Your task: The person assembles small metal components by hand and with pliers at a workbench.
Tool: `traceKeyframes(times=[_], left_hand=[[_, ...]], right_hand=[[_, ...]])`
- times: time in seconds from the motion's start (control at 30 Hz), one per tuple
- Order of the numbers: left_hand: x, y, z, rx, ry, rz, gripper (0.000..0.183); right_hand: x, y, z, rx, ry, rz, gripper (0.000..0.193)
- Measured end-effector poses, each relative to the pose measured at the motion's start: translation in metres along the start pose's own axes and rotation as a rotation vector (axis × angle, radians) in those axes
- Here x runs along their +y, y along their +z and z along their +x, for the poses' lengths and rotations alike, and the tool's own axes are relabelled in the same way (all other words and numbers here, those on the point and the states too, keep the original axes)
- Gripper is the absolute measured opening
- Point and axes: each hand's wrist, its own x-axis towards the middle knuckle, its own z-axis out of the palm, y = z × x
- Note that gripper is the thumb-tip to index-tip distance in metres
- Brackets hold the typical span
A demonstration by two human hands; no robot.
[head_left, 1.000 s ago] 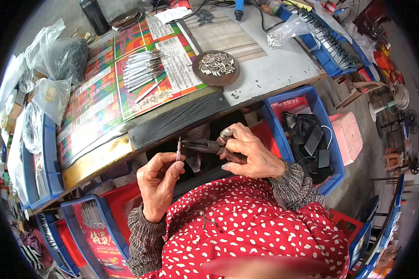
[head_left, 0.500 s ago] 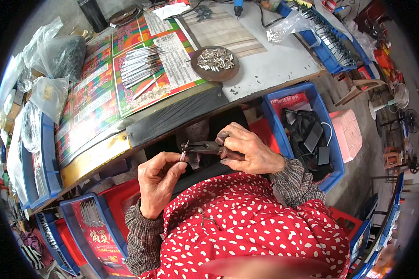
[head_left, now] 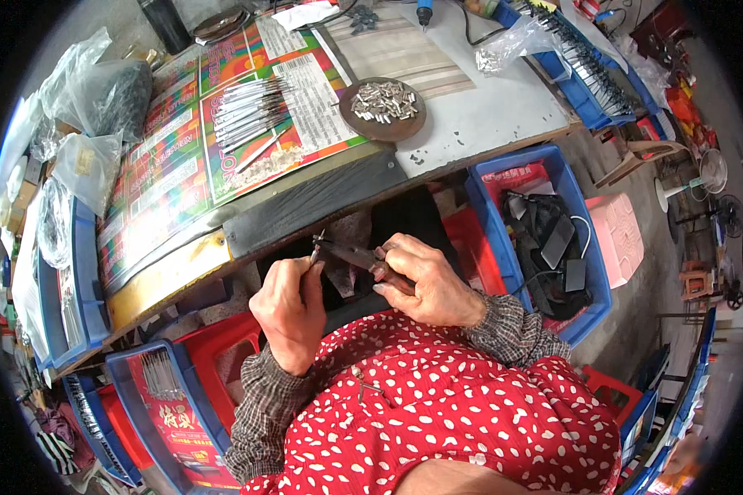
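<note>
My left hand [head_left: 289, 312] is closed, thumb and fingers pinching a small slender piece [head_left: 314, 254] that pokes up from the fingertips. It looks metallic, but its exact kind is too small to tell. Dark pliers [head_left: 351, 252] are gripped in my right hand [head_left: 428, 280], their jaws pointing left and meeting the tip of that piece. Both hands are over my lap, just in front of the table edge. On the table beyond lie a round brown dish [head_left: 413, 124] of short silvery metal pieces and a row of thin silvery rods [head_left: 248, 114].
Right of my hands stands a blue crate [head_left: 594, 318] with a black bag and devices. Blue trays [head_left: 144, 412] of thin rods are at lower left. Plastic bags [head_left: 99, 91] crowd the table's left end; a blue-handled tool [head_left: 423, 12] hangs at the back.
Both hands have shifted slightly, the right one leftward and down. My left hand has turned, showing more of its back. The pliers now slant more steeply, their jaws still at the piece.
</note>
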Motion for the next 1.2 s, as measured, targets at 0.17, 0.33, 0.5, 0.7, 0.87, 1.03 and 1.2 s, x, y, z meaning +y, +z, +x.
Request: traceKeyframes(times=[0.17,0.33,0.5,0.7,0.87,1.03,1.2], left_hand=[[-0.001,-0.015,0.001,-0.201,-0.232,-0.33,0.013],[-0.001,-0.011,-0.005,-0.171,-0.218,-0.32,0.012],[-0.003,0.003,-0.001,0.018,0.004,-0.038,0.012],[-0.008,0.013,0.0,0.041,-0.046,0.053,0.011],[-0.008,0.003,0.003,-0.011,-0.163,-0.138,0.009],[-0.009,-0.014,-0.001,-0.062,-0.202,-0.225,0.008],[-0.013,-0.03,-0.009,-0.106,-0.224,-0.226,0.006]], right_hand=[[0.005,-0.007,0.001,-0.043,-0.051,0.013,0.019],[0.006,-0.001,0.0,-0.054,-0.068,0.003,0.018],[-0.002,0.01,0.0,-0.005,0.04,0.002,0.016],[-0.007,0.015,0.004,0.039,0.098,-0.002,0.018],[0.002,-0.008,0.005,0.016,0.051,-0.111,0.021],[0.012,-0.045,0.012,0.276,0.223,-0.061,0.021],[0.06,-0.096,0.036,0.557,0.138,-0.532,0.021]])
